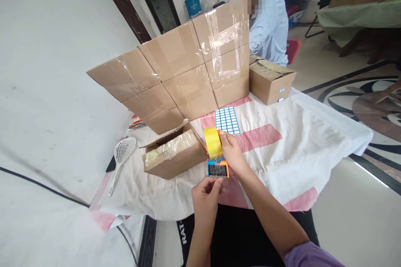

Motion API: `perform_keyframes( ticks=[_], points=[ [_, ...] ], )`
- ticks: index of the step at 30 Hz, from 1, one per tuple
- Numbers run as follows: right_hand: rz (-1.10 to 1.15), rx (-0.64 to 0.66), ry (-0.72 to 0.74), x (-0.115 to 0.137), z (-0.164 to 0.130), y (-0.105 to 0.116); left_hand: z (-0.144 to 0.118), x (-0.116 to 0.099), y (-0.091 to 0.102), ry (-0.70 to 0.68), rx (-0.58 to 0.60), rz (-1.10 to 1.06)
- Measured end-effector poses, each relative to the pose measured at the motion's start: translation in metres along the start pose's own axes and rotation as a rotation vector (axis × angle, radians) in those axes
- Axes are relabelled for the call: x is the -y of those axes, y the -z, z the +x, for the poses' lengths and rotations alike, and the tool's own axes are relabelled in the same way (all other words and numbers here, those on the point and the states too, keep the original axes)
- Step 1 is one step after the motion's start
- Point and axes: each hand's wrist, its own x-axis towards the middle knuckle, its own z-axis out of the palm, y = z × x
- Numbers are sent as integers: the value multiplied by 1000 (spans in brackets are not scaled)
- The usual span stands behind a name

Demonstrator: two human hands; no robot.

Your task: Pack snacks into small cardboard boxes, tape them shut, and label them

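Nearest, the left hand (205, 194) pinches the tape end at the dispenser (218, 168), on the cloth beside the small box (171, 154); the right hand (230, 150) grips the yellow roll (213, 142). Tape-pulling step; it wants a steady draw. Behind stand stacked boxes (184, 71).

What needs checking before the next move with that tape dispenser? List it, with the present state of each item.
1. Right hand grips the tape dispenser: ok.
2. Left hand pinches the clear tape end at the cutter: ok.
3. Small carton within reach, beside the dispenser: ok.
4. Carton flaps flat: not ok, one edge stands up.
5. Label sheet clear of the tape: ok.
6. Tape left on the yellow roll: cannot tell.
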Motion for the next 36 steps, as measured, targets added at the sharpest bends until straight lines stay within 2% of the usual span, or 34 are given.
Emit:
perform_keyframes(
  ticks=[6,11,16,24,30,36],
  points=[
    [12,13,-64,-1,0,0,-1,1,-2,11,-10,-68],
    [8,16,-59,2,-1,0,-1,2,3,5,88,-127],
    [-28,36,-48,1,0,2,0,-2,8,25,154,-39],
    [-67,-11,10,-2,3,6,0,-15,4,-10,116,127],
    [-68,-62,8,-4,5,11,10,-2,0,91,174,-50],
    [-13,-83,-53,-8,7,9,12,-2,0,96,127,-47]
  ],
)
